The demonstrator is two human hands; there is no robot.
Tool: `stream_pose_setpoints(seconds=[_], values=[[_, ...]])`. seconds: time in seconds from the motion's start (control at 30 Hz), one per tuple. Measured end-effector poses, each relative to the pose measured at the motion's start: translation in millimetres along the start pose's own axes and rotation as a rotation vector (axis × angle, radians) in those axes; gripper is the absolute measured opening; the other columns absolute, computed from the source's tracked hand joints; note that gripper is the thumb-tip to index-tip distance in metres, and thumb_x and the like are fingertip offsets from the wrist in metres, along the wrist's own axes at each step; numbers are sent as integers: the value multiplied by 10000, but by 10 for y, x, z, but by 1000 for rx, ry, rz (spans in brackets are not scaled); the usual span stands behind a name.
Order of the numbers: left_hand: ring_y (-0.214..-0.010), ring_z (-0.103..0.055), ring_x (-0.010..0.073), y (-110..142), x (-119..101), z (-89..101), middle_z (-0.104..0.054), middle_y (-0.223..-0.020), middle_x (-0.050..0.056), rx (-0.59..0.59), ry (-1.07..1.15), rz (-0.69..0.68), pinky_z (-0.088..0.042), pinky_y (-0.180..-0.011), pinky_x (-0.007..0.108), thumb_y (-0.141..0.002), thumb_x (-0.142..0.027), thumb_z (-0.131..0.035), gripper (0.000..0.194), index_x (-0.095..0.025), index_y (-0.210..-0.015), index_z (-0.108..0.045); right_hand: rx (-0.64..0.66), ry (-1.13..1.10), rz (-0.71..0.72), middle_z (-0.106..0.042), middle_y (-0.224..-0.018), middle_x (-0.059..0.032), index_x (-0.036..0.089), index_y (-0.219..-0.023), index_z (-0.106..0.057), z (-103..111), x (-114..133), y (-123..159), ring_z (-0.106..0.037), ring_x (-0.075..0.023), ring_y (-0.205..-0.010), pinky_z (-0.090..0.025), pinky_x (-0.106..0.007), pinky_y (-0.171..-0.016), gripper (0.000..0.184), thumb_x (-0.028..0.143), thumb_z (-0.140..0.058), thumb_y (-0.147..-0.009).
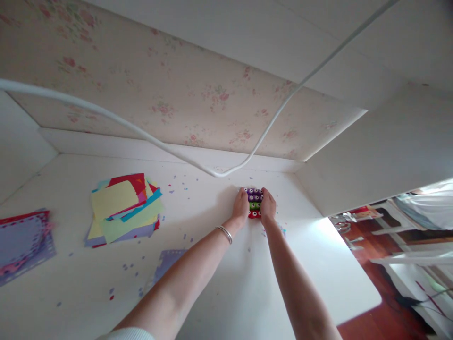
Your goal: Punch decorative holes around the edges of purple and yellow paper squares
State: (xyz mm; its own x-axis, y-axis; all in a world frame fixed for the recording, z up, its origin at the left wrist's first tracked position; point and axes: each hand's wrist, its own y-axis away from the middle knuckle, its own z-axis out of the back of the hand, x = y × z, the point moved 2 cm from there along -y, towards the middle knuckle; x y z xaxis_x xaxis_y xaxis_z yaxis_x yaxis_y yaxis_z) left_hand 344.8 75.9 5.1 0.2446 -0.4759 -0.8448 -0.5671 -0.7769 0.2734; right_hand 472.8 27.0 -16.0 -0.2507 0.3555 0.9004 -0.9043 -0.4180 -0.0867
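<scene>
On the far part of the white desk (pixel 226 274) stands a small block of stacked rows with googly eyes (pixel 255 206), purple at the top, then green, then red at the bottom. What kind of thing these rows are I cannot make out. My left hand (pixel 241 208), with a silver bangle on its wrist, presses against the block's left side. Against its right side is my right hand (pixel 268 206). Both hands are closed around the block, and their palms hide its ends.
A pile of coloured paper (pixel 122 203) lies to the left, and a purple sheet with a decorated edge (pixel 24 245) lies farther left. Another purple piece (pixel 170 262) is partly under my left forearm. Paper bits are scattered about. A white cable (pixel 159 144) hangs across the view.
</scene>
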Motion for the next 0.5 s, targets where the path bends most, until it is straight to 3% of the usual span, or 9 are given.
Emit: stream_pose_setpoints(seconds=[0.1, 0.23, 0.5], values=[[-1098, -635, 243, 11, -19, 69, -706, -1120, 95, -60, -32, -29, -501, -934, 380, -929, -483, -404, 410, -200, -1145, -608, -3, 8, 1, -725, -1106, -56, 237, -1043, -729, -55, 57, 54, -634, -245, -1077, -454, -368, -944, 446, 532, -450, -857], [-1179, -590, 245, -4, -93, 254, -684, -1181, 102, -117, -73, -69, -478, -969, 382, -935, -455, -401, 395, -198, -1147, -611, 8, -6, 12, -724, -1106, -60, 223, -1032, -729, -228, 194, 173, -631, -240, -1082, -458, -334, -919, 446, 518, -441, -863], [-1233, -543, 207, -57, -433, 876, -634, -1270, 78, -264, -126, -174, -400, -1052, 354, -953, -392, -382, 344, -198, -1128, -606, 99, -39, 53, -723, -1085, -90, 203, -1008, -714, -947, 551, 468, -627, -256, -1050, -438, -346, -912, 487, 533, -372, -899]])
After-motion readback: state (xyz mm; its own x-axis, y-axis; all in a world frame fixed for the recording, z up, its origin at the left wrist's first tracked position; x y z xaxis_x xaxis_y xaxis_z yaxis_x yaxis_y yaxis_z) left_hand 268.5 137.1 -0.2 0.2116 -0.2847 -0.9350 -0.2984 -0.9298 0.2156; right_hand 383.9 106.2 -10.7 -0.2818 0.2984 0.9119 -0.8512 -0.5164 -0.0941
